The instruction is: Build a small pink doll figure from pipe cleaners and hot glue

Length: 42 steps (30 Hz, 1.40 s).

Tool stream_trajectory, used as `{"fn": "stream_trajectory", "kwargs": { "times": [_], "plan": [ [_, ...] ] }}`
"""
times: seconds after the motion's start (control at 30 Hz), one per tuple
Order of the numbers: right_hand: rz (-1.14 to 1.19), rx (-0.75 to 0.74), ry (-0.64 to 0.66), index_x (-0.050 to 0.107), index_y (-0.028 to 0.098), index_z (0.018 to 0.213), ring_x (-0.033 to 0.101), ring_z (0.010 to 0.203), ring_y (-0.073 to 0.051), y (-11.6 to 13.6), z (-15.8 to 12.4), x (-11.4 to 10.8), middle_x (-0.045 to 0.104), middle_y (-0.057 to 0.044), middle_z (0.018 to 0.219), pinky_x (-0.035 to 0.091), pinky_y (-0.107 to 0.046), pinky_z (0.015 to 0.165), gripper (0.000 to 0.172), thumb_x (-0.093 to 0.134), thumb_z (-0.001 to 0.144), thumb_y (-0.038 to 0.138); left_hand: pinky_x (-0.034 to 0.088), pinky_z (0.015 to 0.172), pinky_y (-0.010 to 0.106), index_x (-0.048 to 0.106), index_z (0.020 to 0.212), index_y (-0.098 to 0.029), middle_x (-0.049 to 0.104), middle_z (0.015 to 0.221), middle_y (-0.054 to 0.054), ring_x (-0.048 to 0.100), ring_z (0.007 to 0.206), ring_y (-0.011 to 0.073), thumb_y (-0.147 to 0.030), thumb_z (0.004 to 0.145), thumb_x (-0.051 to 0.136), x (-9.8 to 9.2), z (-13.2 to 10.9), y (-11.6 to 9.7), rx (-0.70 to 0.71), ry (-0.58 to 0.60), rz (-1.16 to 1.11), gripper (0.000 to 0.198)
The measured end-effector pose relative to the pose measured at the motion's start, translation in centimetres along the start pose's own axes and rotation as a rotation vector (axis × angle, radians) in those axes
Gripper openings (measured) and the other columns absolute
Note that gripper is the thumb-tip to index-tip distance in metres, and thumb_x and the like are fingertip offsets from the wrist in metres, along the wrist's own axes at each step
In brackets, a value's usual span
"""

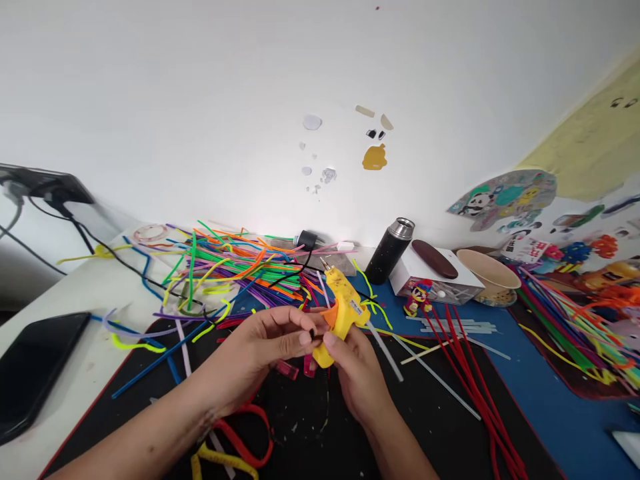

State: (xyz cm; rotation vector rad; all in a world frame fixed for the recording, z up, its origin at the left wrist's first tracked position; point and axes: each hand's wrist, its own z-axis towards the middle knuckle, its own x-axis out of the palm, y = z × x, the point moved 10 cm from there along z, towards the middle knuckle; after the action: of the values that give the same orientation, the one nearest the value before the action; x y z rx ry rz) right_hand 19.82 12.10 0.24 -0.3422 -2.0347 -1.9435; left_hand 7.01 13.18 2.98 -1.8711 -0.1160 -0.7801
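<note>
My right hand point(353, 363) is wrapped round the handle of a yellow glue gun point(343, 308) with an orange trigger, its nozzle pointing up and away. My left hand point(267, 343) meets it from the left, thumb and fingers pinched at the gun's handle where a black cord end shows. Both hands hover over a black mat point(425, 413). A pile of coloured pipe cleaners point(225, 270) lies just behind the hands. Red and yellow bent pipe cleaners point(240, 443) lie under my left forearm.
A black phone point(35, 370) lies at the left edge. A black flask point(390, 250), a white box point(435, 277) and a beige bowl point(487, 273) stand at the back right. Red sticks point(475, 380) and clear glue sticks point(457, 327) lie right. A wall socket with cables point(50, 190) is far left.
</note>
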Motion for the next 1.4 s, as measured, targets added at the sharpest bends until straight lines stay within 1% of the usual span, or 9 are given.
{"fn": "stream_trajectory", "kwargs": {
  "times": [0.1, 0.23, 0.4, 0.5, 0.63, 0.77, 0.97, 1.13, 1.4],
  "plan": [
    [0.018, -0.012, -0.019, 0.076, 0.020, 0.108, 0.073, 0.077, -0.022, 1.3, 1.0, -0.3, 0.077, -0.008, 0.101, 0.058, -0.030, 0.057, 0.033, 0.084, 0.087, 0.044, 0.061, 0.092, 0.030, 0.083, 0.086, -0.018, 0.081, 0.112, 0.011, 0.076, 0.102, 0.0236, -0.032, 0.074, 0.097, -1.7, 0.2, -2.5, 0.093, -0.075, -0.009, 0.023],
    [0.028, -0.023, -0.018, 0.072, 0.020, 0.118, 0.072, 0.066, -0.018, 2.7, 2.0, 0.4, 0.075, -0.005, 0.092, 0.051, -0.024, 0.052, 0.034, 0.081, 0.091, 0.039, 0.063, 0.075, 0.022, 0.083, 0.085, -0.016, 0.081, 0.095, 0.007, 0.074, 0.077, 0.0145, -0.029, 0.069, 0.100, -3.7, 0.5, -4.6, 0.188, -0.182, -0.053, 0.027],
    [0.093, 0.060, 0.058, 0.072, 0.017, 0.104, 0.058, 0.048, -0.012, 0.6, 2.1, 1.5, 0.059, 0.003, 0.067, 0.045, -0.023, 0.046, 0.039, 0.080, 0.091, 0.053, 0.060, 0.063, 0.018, 0.081, 0.080, -0.013, 0.078, 0.079, 0.005, 0.070, 0.063, 0.0114, -0.026, 0.061, 0.104, -4.9, 1.2, -4.9, 0.208, -0.242, -0.112, 0.033],
    [0.087, 0.091, 0.103, 0.068, 0.016, 0.093, 0.049, 0.040, -0.010, -0.8, 1.9, 0.8, 0.052, 0.006, 0.057, 0.040, -0.023, 0.042, 0.045, 0.076, 0.092, 0.061, 0.060, 0.064, 0.017, 0.080, 0.079, -0.012, 0.076, 0.077, 0.004, 0.069, 0.062, 0.0107, -0.025, 0.061, 0.104, -5.5, 1.5, -4.8, 0.239, -0.261, -0.120, 0.033],
    [0.038, 0.111, 0.019, 0.070, 0.015, 0.098, 0.053, 0.042, -0.011, -0.6, 1.6, -1.2, 0.054, 0.005, 0.056, 0.040, -0.023, 0.044, 0.046, 0.073, 0.094, 0.061, 0.059, 0.062, 0.017, 0.079, 0.080, -0.012, 0.075, 0.075, 0.003, 0.068, 0.062, 0.0100, -0.024, 0.063, 0.103, -6.3, 2.1, -4.4, 0.250, -0.281, -0.108, 0.031],
    [-0.003, 0.091, -0.012, 0.072, 0.015, 0.096, 0.053, 0.042, -0.012, 0.1, 1.4, -1.5, 0.054, 0.004, 0.054, 0.042, -0.024, 0.047, 0.047, 0.070, 0.096, 0.061, 0.059, 0.062, 0.017, 0.079, 0.081, -0.012, 0.074, 0.074, 0.002, 0.068, 0.061, 0.0099, -0.025, 0.062, 0.103, -6.6, 2.4, -3.7, 0.231, -0.297, -0.081, 0.033],
    [-0.093, 0.020, -0.007, 0.072, 0.015, 0.086, 0.052, 0.039, -0.013, -0.9, 1.2, -1.5, 0.053, 0.003, 0.046, 0.039, -0.024, 0.044, 0.049, 0.068, 0.097, 0.063, 0.059, 0.063, 0.019, 0.080, 0.087, -0.012, 0.074, 0.074, 0.002, 0.069, 0.061, 0.0110, -0.026, 0.064, 0.102, -6.5, 2.3, -3.3, 0.227, -0.298, -0.032, 0.035],
    [-0.232, 0.012, 0.015, 0.061, 0.017, 0.058, 0.054, 0.043, -0.013, -0.8, 1.0, -1.2, 0.057, -0.003, 0.047, 0.044, -0.026, 0.049, 0.063, 0.064, 0.098, 0.066, 0.058, 0.063, 0.019, 0.079, 0.087, -0.013, 0.074, 0.074, 0.001, 0.070, 0.061, 0.0109, -0.026, 0.066, 0.101, -6.1, 2.4, -3.3, 0.239, -0.283, -0.011, 0.034],
    [-0.271, 0.027, -0.031, 0.061, 0.019, 0.067, 0.048, 0.043, -0.011, -1.0, 0.1, -0.9, 0.053, 0.002, 0.047, 0.040, -0.024, 0.045, 0.056, 0.069, 0.094, 0.067, 0.058, 0.063, 0.019, 0.078, 0.088, -0.013, 0.076, 0.074, 0.002, 0.070, 0.061, 0.0108, -0.025, 0.068, 0.100, -5.6, 2.3, -3.1, 0.240, -0.262, -0.008, 0.032]
  ]
}}
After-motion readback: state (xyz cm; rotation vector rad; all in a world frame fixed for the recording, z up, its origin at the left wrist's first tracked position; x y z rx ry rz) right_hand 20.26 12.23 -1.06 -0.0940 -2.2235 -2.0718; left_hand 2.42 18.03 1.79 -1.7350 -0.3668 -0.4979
